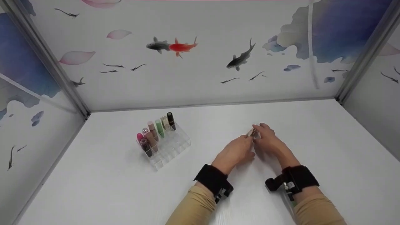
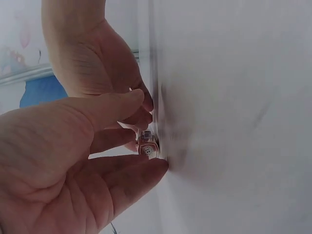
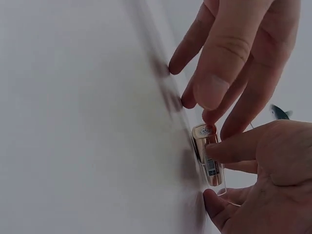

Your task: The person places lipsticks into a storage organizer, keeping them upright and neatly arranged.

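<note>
A small lipstick [image 3: 210,158] with a shiny gold case, a printed label and a clear section lies low over the white table, between both hands. My right hand [image 1: 268,139] grips it, thumb on the label and fingers by the clear end. My left hand [image 1: 236,151] has its fingers around the gold end, the thumb apart from the case; light fingertip contact is hard to make out. In the left wrist view the case's round end [image 2: 148,150] shows beyond the left fingers. The hands partly cover the lipstick [image 1: 251,132] in the head view.
Left of the hands stands a clear acrylic organizer [image 1: 173,153] with lipsticks and cosmetic tubes, among them a green tube [image 1: 159,128] and a black tube [image 1: 170,120], in its rear and left slots. Printed panels [image 1: 203,81] wall the table [image 1: 93,187] at the back and sides.
</note>
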